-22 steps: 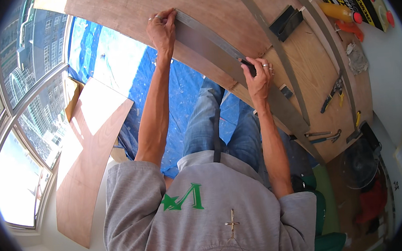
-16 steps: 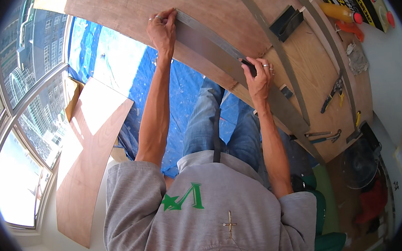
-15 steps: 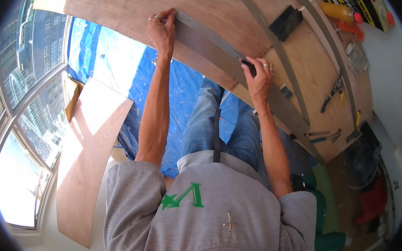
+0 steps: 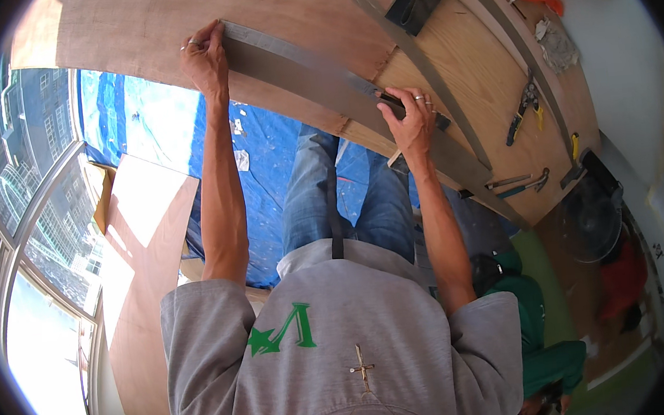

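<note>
On the plywood (image 4: pixel 269 2), the grey strip (image 4: pixel 278 67) is pinched by the left hand (image 4: pixel 206 61) and a dark pencil (image 4: pixel 390 99) is gripped by the right hand (image 4: pixel 413 123), but slipping could be caused by uneven pressure.

And here's the left hand (image 4: pixel 205 61), fingers pinched at the upper-left end of a long grey strip (image 4: pixel 290 74)! The strip runs slantwise along the near side of the wooden counter (image 4: pixel 464 53). Further along, the right hand (image 4: pixel 411 119) grips a dark pencil (image 4: pixel 391 100), its tip right over the strip. Off to the right: pliers (image 4: pixel 524 106), then a hammer (image 4: pixel 527 184), both lying flat. Blue sheeting (image 4: pixel 265 146) covers the floor below.
</note>
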Available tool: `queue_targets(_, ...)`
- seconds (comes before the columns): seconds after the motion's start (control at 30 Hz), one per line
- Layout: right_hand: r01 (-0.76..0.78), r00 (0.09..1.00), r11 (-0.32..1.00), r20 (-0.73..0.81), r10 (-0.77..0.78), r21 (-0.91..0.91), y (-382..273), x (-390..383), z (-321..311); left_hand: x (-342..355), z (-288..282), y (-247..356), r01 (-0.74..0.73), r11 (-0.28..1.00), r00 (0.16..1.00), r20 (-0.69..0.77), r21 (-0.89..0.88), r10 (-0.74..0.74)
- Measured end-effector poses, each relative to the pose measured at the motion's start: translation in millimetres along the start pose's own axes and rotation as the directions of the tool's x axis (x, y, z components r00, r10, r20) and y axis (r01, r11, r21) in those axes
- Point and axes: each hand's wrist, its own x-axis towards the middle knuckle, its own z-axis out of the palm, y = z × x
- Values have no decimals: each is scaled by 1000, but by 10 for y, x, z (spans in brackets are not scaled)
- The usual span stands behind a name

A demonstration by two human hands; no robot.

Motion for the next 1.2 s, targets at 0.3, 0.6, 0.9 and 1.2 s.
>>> queue_targets(0.3,54,998,998,-36,-54,-20,18,-12,56,-12,2,57,44,999,999,-4,12,-44)
queue_targets(0.6,39,996,999,-79,-36,32,-10,-2,89,-8,19,27,43,999,999,-12,-16,-43)
queue_targets(0.9,18,1000,1000,-10,-18,-5,-44,7,49,-21,15,4,19,1000,1000,-22,-12,-19)
queue_targets(1.2,-60,998,988,-26,65,143,-113,-45,-279,-59,-175,268,-14,990,1000,10,143,13)
